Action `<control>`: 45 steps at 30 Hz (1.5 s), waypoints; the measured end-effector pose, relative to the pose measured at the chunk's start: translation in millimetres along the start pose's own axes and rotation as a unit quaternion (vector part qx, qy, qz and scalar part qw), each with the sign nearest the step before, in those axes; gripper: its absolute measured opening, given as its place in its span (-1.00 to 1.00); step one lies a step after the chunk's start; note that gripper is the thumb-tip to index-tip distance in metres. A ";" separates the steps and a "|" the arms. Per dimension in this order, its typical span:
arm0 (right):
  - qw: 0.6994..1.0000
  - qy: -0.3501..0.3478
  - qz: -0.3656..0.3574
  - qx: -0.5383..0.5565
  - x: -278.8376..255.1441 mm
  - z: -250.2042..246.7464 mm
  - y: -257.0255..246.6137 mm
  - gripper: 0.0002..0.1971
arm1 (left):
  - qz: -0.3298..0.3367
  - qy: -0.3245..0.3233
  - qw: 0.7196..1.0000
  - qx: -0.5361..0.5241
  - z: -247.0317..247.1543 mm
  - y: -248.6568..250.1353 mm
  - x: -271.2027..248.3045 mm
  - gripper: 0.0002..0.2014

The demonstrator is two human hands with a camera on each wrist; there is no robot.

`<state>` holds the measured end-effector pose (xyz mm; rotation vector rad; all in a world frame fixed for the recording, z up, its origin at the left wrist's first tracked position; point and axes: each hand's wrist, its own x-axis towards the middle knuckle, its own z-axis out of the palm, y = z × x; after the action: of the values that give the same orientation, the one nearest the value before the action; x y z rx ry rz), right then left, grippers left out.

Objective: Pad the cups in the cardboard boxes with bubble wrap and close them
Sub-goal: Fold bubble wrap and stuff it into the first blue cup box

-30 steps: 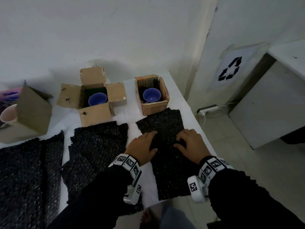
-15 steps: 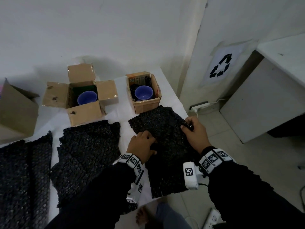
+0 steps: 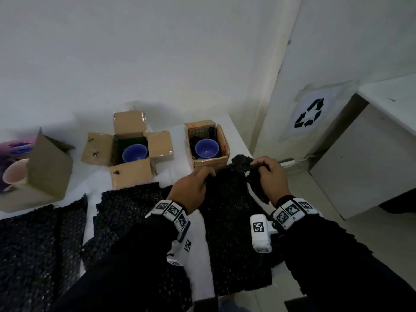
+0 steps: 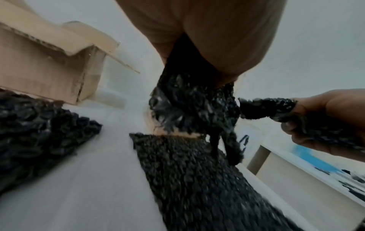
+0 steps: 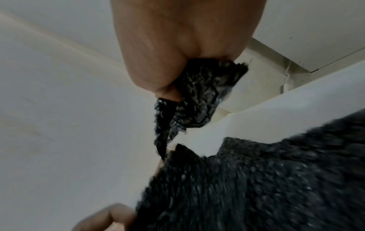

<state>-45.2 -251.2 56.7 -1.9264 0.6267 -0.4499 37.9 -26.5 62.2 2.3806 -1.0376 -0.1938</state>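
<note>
Head view, hands: the left hand (image 3: 191, 190) pinches the far edge of the black bubble wrap sheet (image 3: 234, 239) at centre frame; the right hand (image 3: 271, 176) grips that sheet's far right corner, bunched and lifted off the counter (image 3: 177, 167).
Head view, target: the small cardboard box (image 3: 208, 144) sits just above the hands, flaps tucked down, with a blue cup (image 3: 206, 148) inside; the lifted edge almost touches its near wall.
Head view, surroundings: the open box (image 3: 128, 157) at centre left holds a second blue cup (image 3: 134, 152), all four flaps spread; a third box (image 3: 45, 170) stands at the left edge beside a pink cup (image 3: 13, 174). More wrap (image 3: 126, 212) lies below the open box, and another sheet (image 3: 36, 251) at lower left.
Left wrist view: the left hand (image 4: 197, 36) fills the top, its fingers closed on crumpled wrap that hangs to the flat sheet (image 4: 197, 179); the right hand (image 4: 324, 120) enters from the right edge, curled round a rolled end. A box corner (image 4: 47, 62) shows at upper left.
Right wrist view: the right hand (image 5: 177, 51) clamps a wad of wrap (image 5: 197, 100) at centre; the rest (image 5: 256, 187) spreads across the lower right, blurred.
Doing it well: probably keep both grips, gather the sheet smaller, and feed it round the cup, not on top.
In the way: the box's near wall, and the sheet's tail dragging over the counter edge at lower right.
</note>
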 end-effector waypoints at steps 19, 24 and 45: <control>0.888 -0.205 -0.282 -0.301 96.0 72.7 -36.4 -0.74 | -0.078 0.107 0.991 -0.018 -35.9 -61.9 38.2 -0.73; 0.773 -0.261 -0.356 -0.455 95.5 72.9 -24.7 -0.57 | -0.091 0.089 0.991 -0.030 -31.5 -67.0 42.4 -0.73; 0.911 -0.153 -0.278 -0.262 79.7 73.0 -38.5 -0.62 | -0.069 0.152 0.981 -0.095 -49.6 -54.4 41.3 -0.78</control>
<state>68.0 -233.9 64.2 -2.6326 -0.0382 -0.3300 117.7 -4.9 79.1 2.2215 -0.6828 0.0219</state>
